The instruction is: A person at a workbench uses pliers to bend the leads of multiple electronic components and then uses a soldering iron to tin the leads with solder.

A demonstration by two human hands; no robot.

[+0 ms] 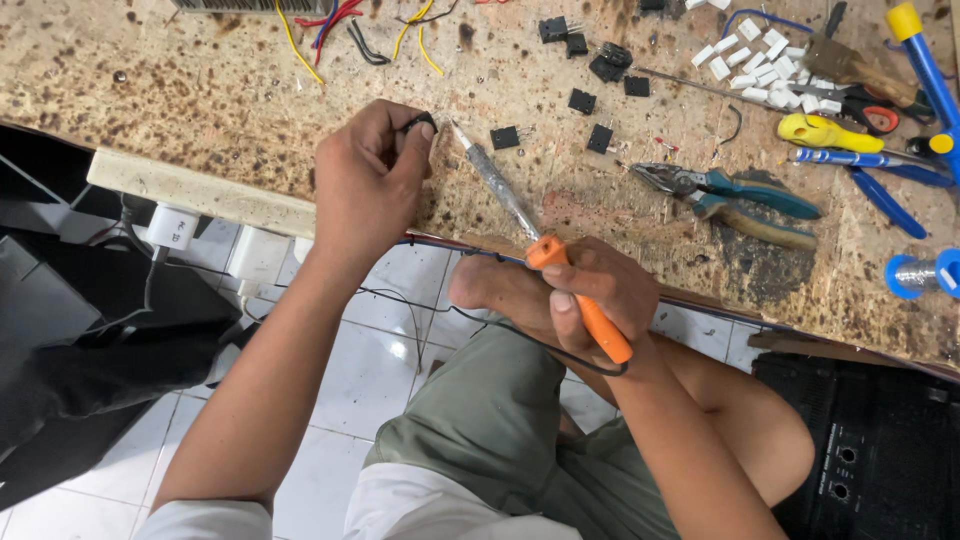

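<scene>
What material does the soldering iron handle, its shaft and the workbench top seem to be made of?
Soldering iron handle: probably plastic, smooth and uniformly orange. Shaft: metal, dull grey with a slight sheen. Workbench top: likely wood or board, matte tan, covered with dark burn spots.

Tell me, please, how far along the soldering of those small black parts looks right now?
Nothing shows as finished. In hand: the left hand pinches one small black part at the bench edge, and the right hand holds the orange-handled soldering iron, its tip close to that part. Left: several more black parts lie loose on the bench, with white parts beyond them.
</scene>
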